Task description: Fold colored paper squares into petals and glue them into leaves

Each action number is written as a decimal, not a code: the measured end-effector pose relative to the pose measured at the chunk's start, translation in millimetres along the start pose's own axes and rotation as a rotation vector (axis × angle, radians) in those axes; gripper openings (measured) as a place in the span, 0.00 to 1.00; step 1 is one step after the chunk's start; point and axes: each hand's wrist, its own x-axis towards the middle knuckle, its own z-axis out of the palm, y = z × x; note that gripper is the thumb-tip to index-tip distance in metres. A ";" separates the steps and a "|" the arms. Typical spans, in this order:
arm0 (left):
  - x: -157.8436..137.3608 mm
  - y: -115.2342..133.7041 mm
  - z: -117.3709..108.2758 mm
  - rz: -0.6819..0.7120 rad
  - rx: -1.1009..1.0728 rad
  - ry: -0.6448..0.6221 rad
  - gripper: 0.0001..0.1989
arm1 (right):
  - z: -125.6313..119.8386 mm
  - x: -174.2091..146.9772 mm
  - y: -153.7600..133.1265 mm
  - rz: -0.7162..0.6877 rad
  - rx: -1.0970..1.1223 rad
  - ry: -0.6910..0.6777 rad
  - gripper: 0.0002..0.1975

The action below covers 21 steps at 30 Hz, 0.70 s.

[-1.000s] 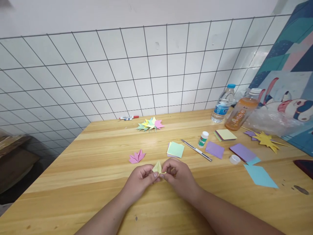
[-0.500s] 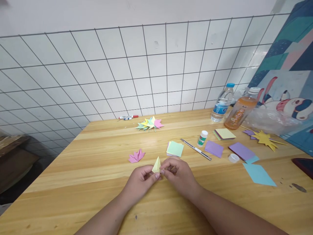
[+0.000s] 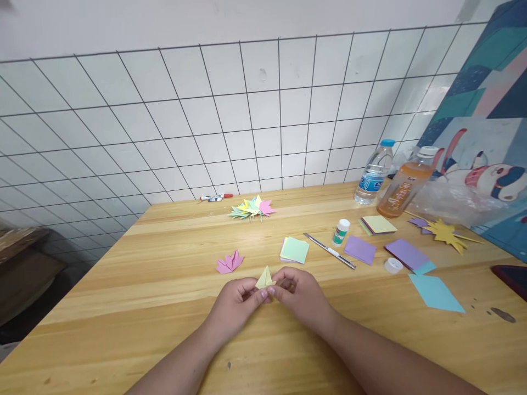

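Between my two hands is a small piece of folded yellow paper (image 3: 265, 278), its pointed tip facing away from me. My left hand (image 3: 236, 303) pinches its left side between thumb and fingers. From the right, my right hand (image 3: 302, 293) grips the lower right corner, with the two thumbs nearly meeting. The paper's lower edge is partly hidden by the thumbs. A pink folded paper piece (image 3: 230, 262) lies beyond my left hand. Just past my right hand lies a stack of square papers (image 3: 295, 250) with light green on top.
On the wooden table (image 3: 164, 329) are a utility knife (image 3: 330, 251), a glue stick (image 3: 341, 232), its cap (image 3: 393, 266), purple papers (image 3: 360, 250) and a blue sheet (image 3: 436, 293). Folded paper stars (image 3: 252, 208) and markers (image 3: 216, 197) lie near the wall. A water bottle (image 3: 374, 173) and an orange drink (image 3: 407, 184) stand back right.
The yellow paper's right side has spread outward, so it looks wider at the base. My right hand has shifted slightly down and closer to my left thumb.
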 end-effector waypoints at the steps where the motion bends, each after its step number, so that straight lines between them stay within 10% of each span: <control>1: -0.1 0.5 0.1 0.004 0.012 0.000 0.15 | 0.0 0.2 0.5 -0.005 0.014 0.003 0.07; 21: -1.4 8.6 -3.0 0.014 -0.126 -0.071 0.12 | -4.6 -0.7 -1.7 -0.084 0.152 -0.056 0.12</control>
